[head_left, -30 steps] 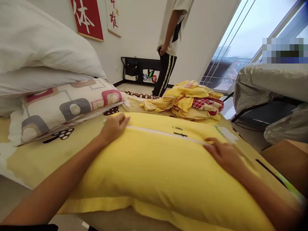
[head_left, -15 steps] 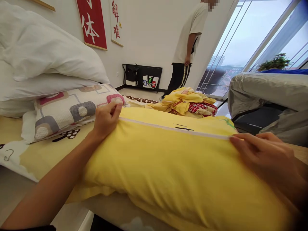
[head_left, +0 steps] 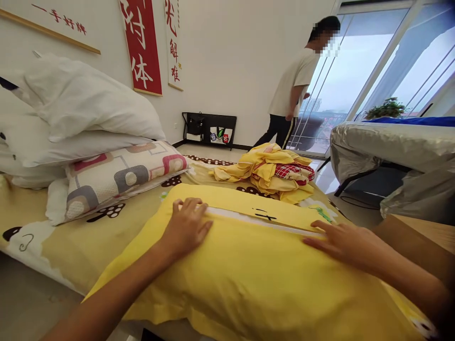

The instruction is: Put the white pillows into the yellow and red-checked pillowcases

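Note:
In front of me a plump yellow pillow (head_left: 241,265) lies on the bed, with a slit across its cover where a pale strip shows. My left hand (head_left: 186,222) rests on the left end of that slit, fingers spread and bent over the cloth. At the slit's right end, my right hand (head_left: 337,241) touches the cover with its thumb and fingers apart. Black marks and a small green print show on the flap beyond the slit.
A patterned pillow (head_left: 124,177) and stacked white pillows (head_left: 95,109) lie to the left. Crumpled yellow cloth (head_left: 266,166) sits on the bed's far side. A person (head_left: 291,90) walks near the window. A plastic-wrapped mattress (head_left: 391,142) and a cardboard box (head_left: 419,241) stand right.
Both hands have loosened their pinch on the pillow cover's edge and now lie on it with fingers apart. The slit has widened. The person has moved right.

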{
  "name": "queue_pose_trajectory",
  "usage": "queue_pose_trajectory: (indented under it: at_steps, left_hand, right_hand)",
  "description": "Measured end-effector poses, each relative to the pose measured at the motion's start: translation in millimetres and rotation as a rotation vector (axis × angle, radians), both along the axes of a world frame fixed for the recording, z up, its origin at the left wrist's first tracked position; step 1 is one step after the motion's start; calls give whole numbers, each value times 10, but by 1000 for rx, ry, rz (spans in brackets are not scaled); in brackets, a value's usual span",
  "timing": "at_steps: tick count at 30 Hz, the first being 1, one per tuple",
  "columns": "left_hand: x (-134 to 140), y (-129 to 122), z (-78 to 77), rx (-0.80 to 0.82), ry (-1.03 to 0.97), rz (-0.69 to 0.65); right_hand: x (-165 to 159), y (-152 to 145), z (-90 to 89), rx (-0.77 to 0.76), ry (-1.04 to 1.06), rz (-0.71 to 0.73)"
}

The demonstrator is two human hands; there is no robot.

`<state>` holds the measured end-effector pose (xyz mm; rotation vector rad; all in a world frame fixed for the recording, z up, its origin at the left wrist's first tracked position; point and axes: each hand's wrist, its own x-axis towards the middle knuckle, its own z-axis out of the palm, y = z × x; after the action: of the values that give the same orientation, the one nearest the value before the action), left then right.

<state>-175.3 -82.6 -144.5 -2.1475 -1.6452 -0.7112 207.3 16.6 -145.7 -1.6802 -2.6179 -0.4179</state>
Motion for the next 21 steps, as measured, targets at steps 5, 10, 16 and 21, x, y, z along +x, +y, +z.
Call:
queue_pose_trajectory:
  at_steps: [5, 10, 16, 21]
  left_hand:
    - [689, -547, -40, -88, 120, -422]
    - [572, -313, 107, -66, 128, -392]
    - [-542, 497, 20, -382, -133, 21]
    - [-992, 503, -278, -354, -207, -29]
  right_hand:
    - [-79, 6, 148, 119, -162, 171]
    - [-42, -274, 472, 586, -3, 476]
    - [-42, -406, 489, 663, 46, 491]
    - [312, -151, 29, 153, 115, 279]
